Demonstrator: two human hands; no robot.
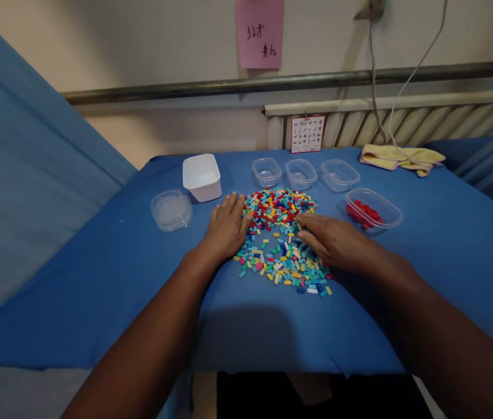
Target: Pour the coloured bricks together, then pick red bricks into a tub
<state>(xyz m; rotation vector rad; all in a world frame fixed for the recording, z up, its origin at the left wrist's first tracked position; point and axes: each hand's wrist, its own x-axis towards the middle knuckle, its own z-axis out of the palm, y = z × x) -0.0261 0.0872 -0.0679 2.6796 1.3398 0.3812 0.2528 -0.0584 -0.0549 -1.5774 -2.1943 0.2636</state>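
A loose heap of small multicoloured building bricks (279,205) lies on the blue cloth, with a thinner scatter of bricks (290,265) spread in front of it. My left hand (227,226) rests flat against the heap's left side, fingers stretched out and thumb touching the bricks. On the right side, my right hand (331,240) reaches in with thumb and forefinger apart at the bricks; I see nothing held between them. Just beyond that hand, a clear plastic tub (392,214) holds red bricks (363,214).
Three clear tubs (267,173) stand in a row behind the heap. To the left are a white bin (205,192) and stacked clear lids (171,210). A yellow cloth (398,158) lies back right. A picture card (308,134) leans by the radiator (351,125).
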